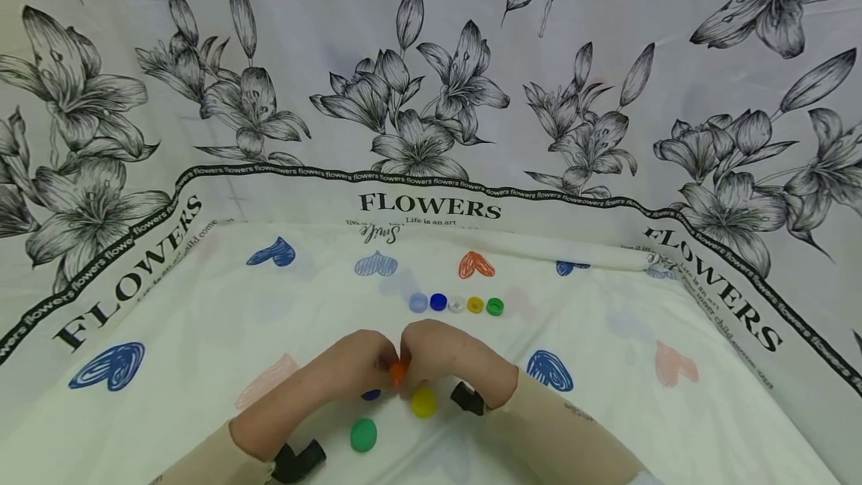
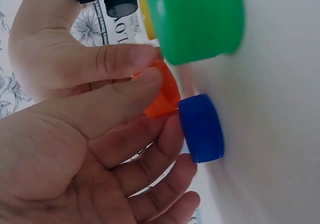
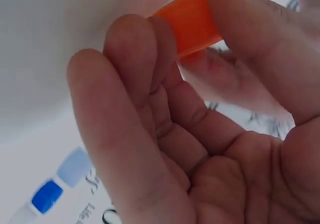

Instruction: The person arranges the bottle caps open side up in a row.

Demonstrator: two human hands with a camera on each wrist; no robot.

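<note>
My left hand and right hand meet over the cloth, both pinching one orange bottle cap. In the left wrist view its ridged side shows beside the left thumb, with the other thumb just above. Seen from the right wrist, the orange cap is between right thumb and fingertips, the remaining fingers loosely curved. A dark blue cap stands close by the left fingertips. Nearer my body lie a green cap and a yellow cap, below the hands.
Beyond the hands runs a row of caps: light blue, blue, white, yellow and green. White cloth with printed hearts covers the surface. A flower-print curtain rises behind.
</note>
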